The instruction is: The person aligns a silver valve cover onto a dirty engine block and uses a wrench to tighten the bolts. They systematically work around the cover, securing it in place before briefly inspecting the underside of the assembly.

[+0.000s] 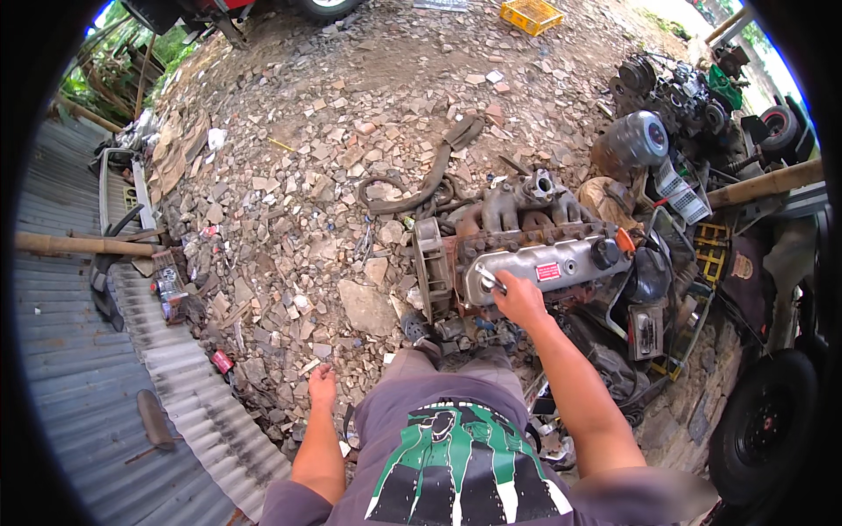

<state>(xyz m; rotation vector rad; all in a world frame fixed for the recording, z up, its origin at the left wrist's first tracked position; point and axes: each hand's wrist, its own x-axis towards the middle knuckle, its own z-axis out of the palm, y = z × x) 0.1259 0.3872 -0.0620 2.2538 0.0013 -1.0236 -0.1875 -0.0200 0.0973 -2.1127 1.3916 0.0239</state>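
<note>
My right hand (521,301) is closed around a short silver hand tool (488,275), its exact kind partly hidden by my fingers. The tool lies at the left end of the metal valve cover (517,264), over a round fitting there. That cover tops a rusty engine (436,263) lying on the rubble in front of my knees. A black oil filler cap (603,253) sits at the cover's right end, and a brown intake manifold (502,209) runs along the far side. Apart from the engine, my left hand (322,386) hangs with its fingers curled and nothing visible in it.
A thick dark strap (436,171) lies on the rubble beyond the engine. To the right are a clear plastic jug (633,140), another engine (671,88) and a large tyre (761,425). Corrugated sheets (79,386) border the left. A yellow crate (531,15) stands far off.
</note>
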